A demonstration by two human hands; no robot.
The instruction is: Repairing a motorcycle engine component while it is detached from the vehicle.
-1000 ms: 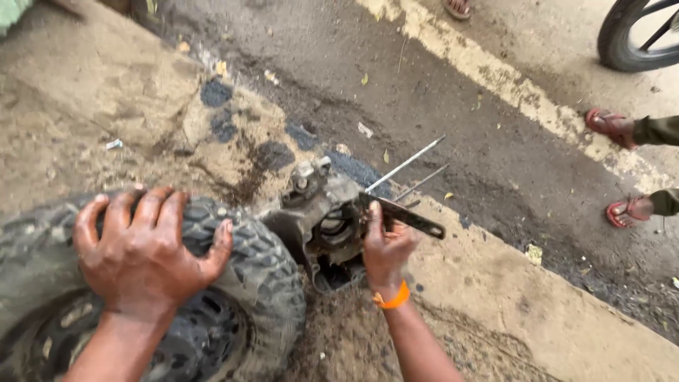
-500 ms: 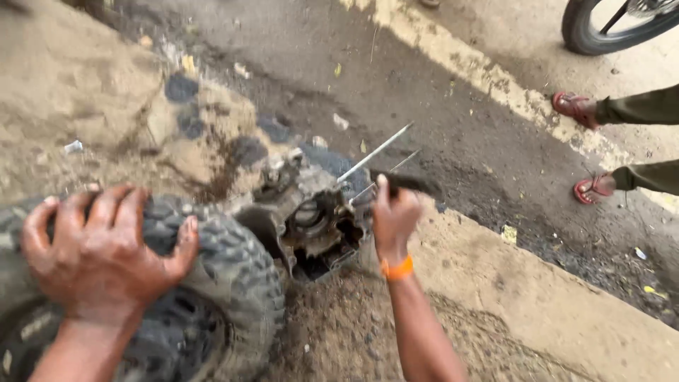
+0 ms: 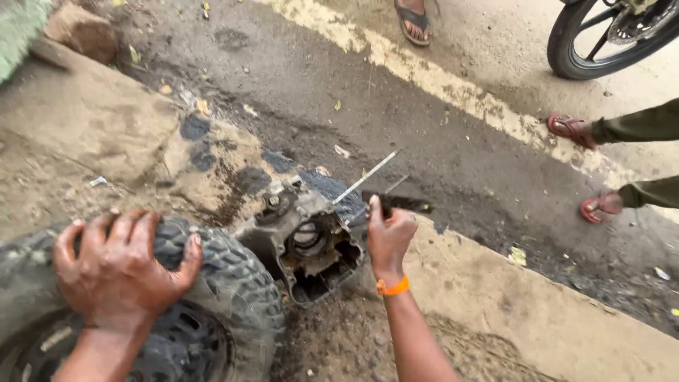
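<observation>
Right hand [image 3: 387,239] grip clenched on a dark tool [image 3: 397,204] (beside the engine casing [image 3: 305,240]), left hand [image 3: 122,267] flat on the tyre [image 3: 233,283].

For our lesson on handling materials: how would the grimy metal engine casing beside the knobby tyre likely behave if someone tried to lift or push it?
The engine casing looks like thick cast metal, so probably heavy for its size and stiff. Its oily, dirt-caked surface may be slippery. Its blocky shape, resting against the tyre, suggests it would scrape rather than roll. The long studs could snag.
</observation>
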